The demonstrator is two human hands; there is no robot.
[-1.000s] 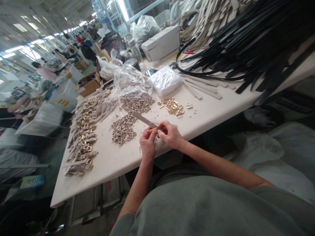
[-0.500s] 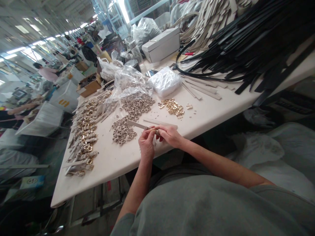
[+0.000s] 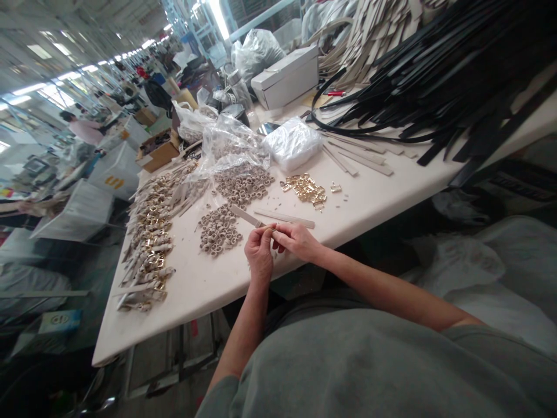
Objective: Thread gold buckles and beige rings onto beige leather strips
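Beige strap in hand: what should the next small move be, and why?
Probably steady the beige strap with the left hand and ease the right hand slightly aside: both hands meet at the strap's near end, and their fingers hide most of it.

My left hand (image 3: 260,251) and right hand (image 3: 298,241) meet in front of me, fingertips pinched close together in a two-handed grip at the tabletop's near edge. My left forearm (image 3: 241,331) climbs steeply from the lower part of the view, the wrist (image 3: 261,280) nearly in line with it and the back of the hand toward me. My right forearm (image 3: 391,288) reaches in from the right on a long, shallow slant, its wrist (image 3: 322,253) close to straight. Thumbs and forefingers press inward on both sides; lower fingers of my right hand curl beneath, partly in shadow. Both forearms are bare, with grey-green sleeves (image 3: 224,395) at the elbows.
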